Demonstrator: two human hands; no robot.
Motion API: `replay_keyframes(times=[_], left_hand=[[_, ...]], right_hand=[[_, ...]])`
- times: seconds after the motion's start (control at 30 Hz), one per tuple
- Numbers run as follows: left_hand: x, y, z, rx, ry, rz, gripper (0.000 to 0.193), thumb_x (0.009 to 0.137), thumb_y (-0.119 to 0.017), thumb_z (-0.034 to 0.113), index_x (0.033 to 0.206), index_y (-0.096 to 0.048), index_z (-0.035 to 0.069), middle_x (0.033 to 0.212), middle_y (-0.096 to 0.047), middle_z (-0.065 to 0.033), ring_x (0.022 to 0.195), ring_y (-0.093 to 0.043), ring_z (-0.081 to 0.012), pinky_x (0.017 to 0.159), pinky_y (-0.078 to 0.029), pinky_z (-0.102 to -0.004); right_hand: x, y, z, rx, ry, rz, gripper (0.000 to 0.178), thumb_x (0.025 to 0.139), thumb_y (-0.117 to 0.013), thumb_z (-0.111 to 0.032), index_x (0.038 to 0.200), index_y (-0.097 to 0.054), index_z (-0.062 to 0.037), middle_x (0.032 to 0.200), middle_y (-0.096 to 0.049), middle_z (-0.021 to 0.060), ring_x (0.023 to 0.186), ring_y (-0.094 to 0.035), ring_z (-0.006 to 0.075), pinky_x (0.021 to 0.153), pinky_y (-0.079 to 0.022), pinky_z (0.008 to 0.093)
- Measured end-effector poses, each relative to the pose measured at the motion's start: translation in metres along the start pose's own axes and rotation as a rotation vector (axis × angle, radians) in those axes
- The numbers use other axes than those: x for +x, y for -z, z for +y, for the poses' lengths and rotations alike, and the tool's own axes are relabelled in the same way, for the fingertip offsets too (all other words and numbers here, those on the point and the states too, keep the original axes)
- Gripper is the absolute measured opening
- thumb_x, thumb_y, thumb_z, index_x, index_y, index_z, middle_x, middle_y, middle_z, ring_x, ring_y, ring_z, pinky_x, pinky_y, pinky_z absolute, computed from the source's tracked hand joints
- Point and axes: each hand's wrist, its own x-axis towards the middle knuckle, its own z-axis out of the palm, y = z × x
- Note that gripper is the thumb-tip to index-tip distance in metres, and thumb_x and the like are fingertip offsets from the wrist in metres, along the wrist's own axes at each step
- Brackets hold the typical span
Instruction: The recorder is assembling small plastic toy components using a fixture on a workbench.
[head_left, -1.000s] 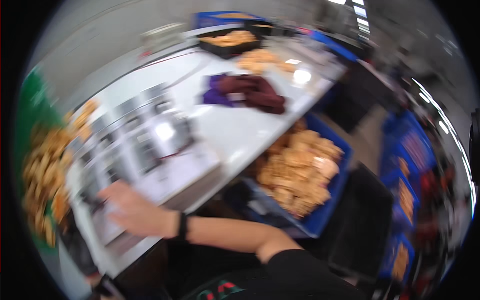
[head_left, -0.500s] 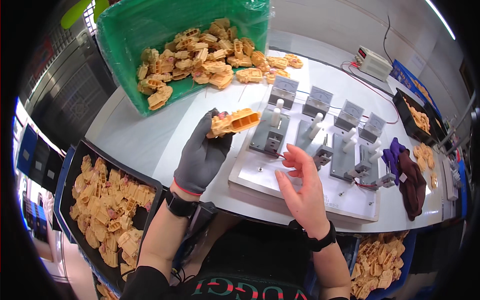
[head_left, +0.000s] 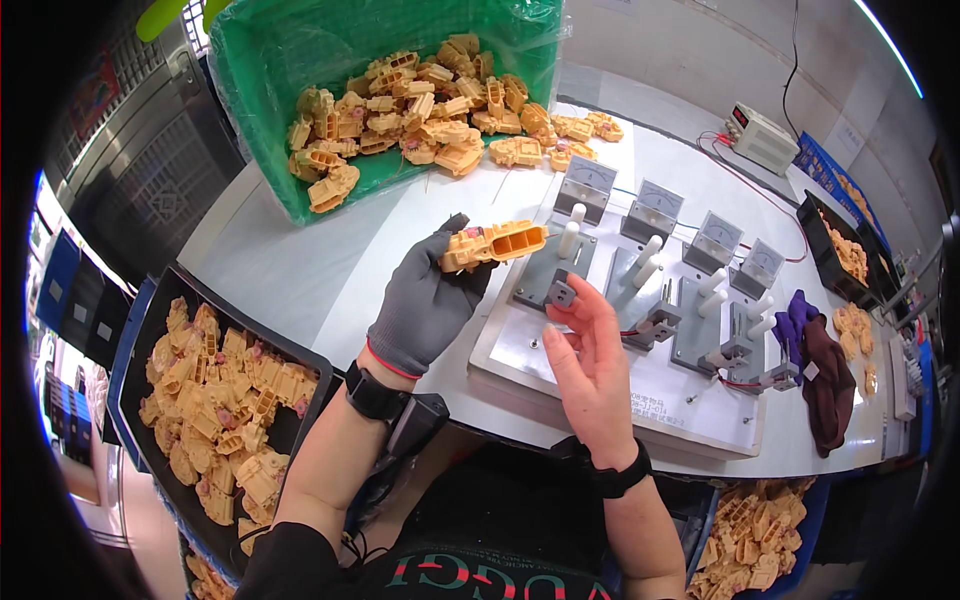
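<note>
My left hand [head_left: 425, 300], in a grey glove, is closed around a tan plastic housing [head_left: 495, 246] with open rectangular compartments. It holds the housing above the table, just left of a white test board [head_left: 500, 355]. The bare fingers of my right hand [head_left: 590, 370] are curled at a small grey connector block [head_left: 560, 291] with two holes, at the front of the leftmost grey plate [head_left: 553, 262]. The index fingertip lies against the block, and the thumb sits lower. My right fingers partly hide the block's lower side and any cable there.
Behind the board's white posts [head_left: 648, 258] stand several panel meters [head_left: 655, 208]. A green bin [head_left: 240, 90] of tan housings is at the far left; a black tray [head_left: 318, 385] holds more. On the right lie dark gloves [head_left: 826, 385], near a power supply [head_left: 762, 135].
My right fingertips have moved up and closed in on the grey connector block. The left hand still holds the tan housing. The whole view has shifted slightly.
</note>
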Motion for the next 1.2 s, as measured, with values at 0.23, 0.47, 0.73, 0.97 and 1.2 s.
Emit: replay_keyframes(times=[0.23, 0.47, 0.73, 0.97, 1.2], left_hand=[[0.007, 0.003, 0.004, 0.004, -0.017, -0.021, 0.031, 0.098, -0.045, 0.013, 0.126, -0.05, 0.002, 0.119, -0.053, -0.0134, 0.108, -0.055, -0.0245, 0.099, -0.046, -0.037], [0.035, -0.022, 0.002, 0.279, -0.145, -0.042, 0.038, 0.098, -0.043, 0.01, 0.135, -0.042, 0.003, 0.124, -0.051, -0.0132, 0.114, -0.053, -0.0243, 0.103, -0.044, -0.0382], [0.065, -0.061, -0.006, 1.372, -0.424, -0.337, 0.05, 0.089, -0.054, 0.011, 0.136, -0.041, 0.002, 0.129, -0.05, -0.0092, 0.119, -0.049, -0.0157, 0.104, -0.039, -0.0299], [0.053, -0.069, -0.007, 1.493, -0.387, -0.537, 0.053, 0.086, -0.057, 0.004, 0.136, -0.041, 0.002, 0.132, -0.048, -0.0081, 0.125, -0.045, -0.0156, 0.108, -0.035, -0.031], [0.047, -0.075, -0.004, 1.529, -0.36, -0.626, 0.049, 0.089, -0.055, 0.001, 0.137, -0.042, 0.003, 0.136, -0.046, -0.0059, 0.127, -0.043, -0.0147, 0.108, -0.035, -0.0311]], right_hand=[[0.0, 0.011, 0.001, -0.004, -0.02, -0.057, 0.042, 0.089, -0.061, -0.008, 0.13, -0.05, -0.0039, 0.114, -0.057, 0.0098, 0.105, -0.057, 0.0185, 0.092, -0.046, 0.0309], [-0.002, 0.013, 0.005, -0.076, 0.083, -0.061, 0.049, 0.088, -0.063, -0.01, 0.134, -0.047, -0.0048, 0.118, -0.055, 0.0121, 0.108, -0.057, 0.0209, 0.094, -0.045, 0.0336], [-0.001, 0.016, 0.002, -0.096, 0.072, -0.13, 0.048, 0.087, -0.066, -0.013, 0.131, -0.048, -0.0049, 0.12, -0.055, 0.0109, 0.108, -0.057, 0.0203, 0.093, -0.045, 0.0335], [-0.002, 0.018, -0.001, -0.063, 0.054, -0.142, 0.045, 0.085, -0.068, -0.013, 0.126, -0.05, -0.0041, 0.117, -0.057, 0.0089, 0.104, -0.058, 0.0192, 0.093, -0.045, 0.0325], [-0.003, 0.017, -0.002, -0.058, 0.07, -0.136, 0.045, 0.085, -0.069, -0.015, 0.125, -0.051, -0.004, 0.116, -0.056, 0.0095, 0.102, -0.059, 0.0194, 0.091, -0.046, 0.0317]])
